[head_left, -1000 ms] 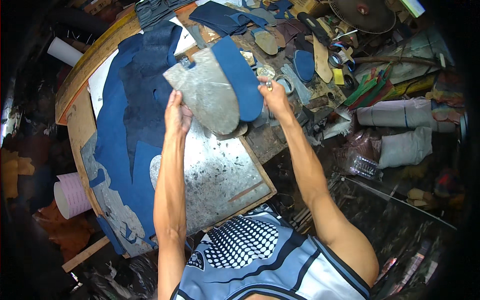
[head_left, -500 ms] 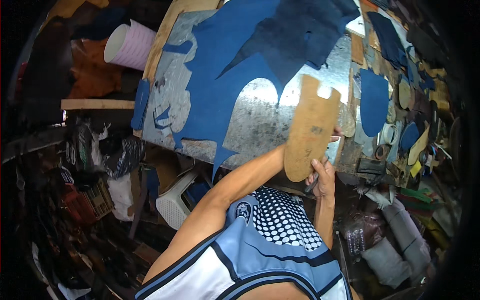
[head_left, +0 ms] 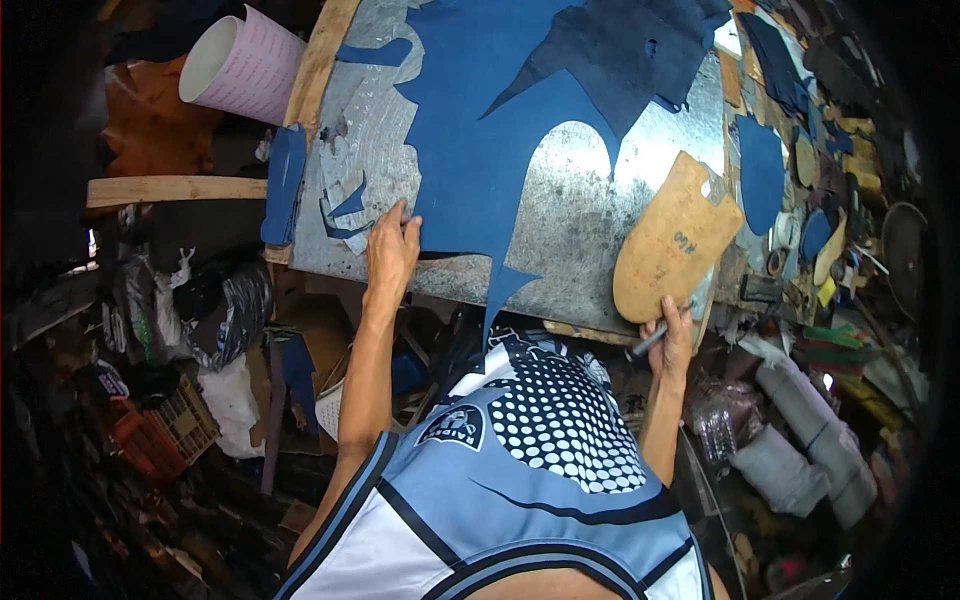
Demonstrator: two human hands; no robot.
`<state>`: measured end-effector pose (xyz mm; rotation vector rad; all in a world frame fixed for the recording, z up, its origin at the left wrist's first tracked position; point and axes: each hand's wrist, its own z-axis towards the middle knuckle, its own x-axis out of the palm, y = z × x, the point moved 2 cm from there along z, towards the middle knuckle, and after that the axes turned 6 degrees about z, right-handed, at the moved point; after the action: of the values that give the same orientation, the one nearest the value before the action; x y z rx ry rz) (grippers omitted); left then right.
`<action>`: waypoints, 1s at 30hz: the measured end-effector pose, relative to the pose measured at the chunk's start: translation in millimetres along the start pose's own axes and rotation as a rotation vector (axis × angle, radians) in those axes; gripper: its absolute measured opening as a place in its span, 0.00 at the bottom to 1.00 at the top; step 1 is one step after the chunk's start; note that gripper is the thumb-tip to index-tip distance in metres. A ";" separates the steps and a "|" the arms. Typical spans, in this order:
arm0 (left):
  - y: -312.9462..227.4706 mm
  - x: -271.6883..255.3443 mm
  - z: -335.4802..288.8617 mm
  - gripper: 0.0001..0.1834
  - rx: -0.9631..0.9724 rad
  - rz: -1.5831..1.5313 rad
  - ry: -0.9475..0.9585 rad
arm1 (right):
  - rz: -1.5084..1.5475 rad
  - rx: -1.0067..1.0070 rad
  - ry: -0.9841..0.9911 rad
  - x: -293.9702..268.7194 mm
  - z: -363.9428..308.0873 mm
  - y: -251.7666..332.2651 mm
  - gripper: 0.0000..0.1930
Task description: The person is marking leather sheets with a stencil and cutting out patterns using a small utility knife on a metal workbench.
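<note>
My right hand (head_left: 675,345) is closed around the rounded lower end of a tan cardboard pattern (head_left: 678,240), thumb on top. The pattern has a notch at its upper end and is tilted above the right side of the metal tabletop. A thin grey rod-like tool (head_left: 646,341) is also in that hand; its tip does not show clearly. My left hand (head_left: 392,250) lies at the near edge of the table, fingers stretched forward, beside the lower left edge of a large blue leather hide (head_left: 465,170). Nothing shows in its fingers.
A darker blue leather piece (head_left: 610,60) lies over the hide. Blue scraps (head_left: 350,205) are on the left of the metal tabletop (head_left: 565,245). Cut blue pieces (head_left: 762,175) and tools crowd the right. A pink-white roll (head_left: 245,65) stands beyond the left wooden edge.
My left hand has moved from behind the pattern across to the table's left side. The right hand has moved slightly right with the pattern, which now leans further right and shows different markings.
</note>
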<state>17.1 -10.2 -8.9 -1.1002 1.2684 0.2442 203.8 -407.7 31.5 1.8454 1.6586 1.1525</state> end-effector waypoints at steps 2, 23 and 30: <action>-1.6 -3.3 8.0 0.22 -0.064 -0.099 0.106 | -0.018 -0.025 -0.021 7.6 6.4 -10.5 0.13; -121.1 104.1 139.3 0.51 0.603 0.308 -0.018 | -0.147 -0.213 -0.188 14.4 16.5 -18.0 0.13; -247.3 174.2 173.2 0.38 0.730 -0.083 0.034 | -0.120 -0.162 -0.218 14.3 12.4 -22.5 0.11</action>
<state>358.1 -72.5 -45.0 -0.5225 1.1927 -0.2896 198.9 -386.6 11.7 1.6814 1.4870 0.9677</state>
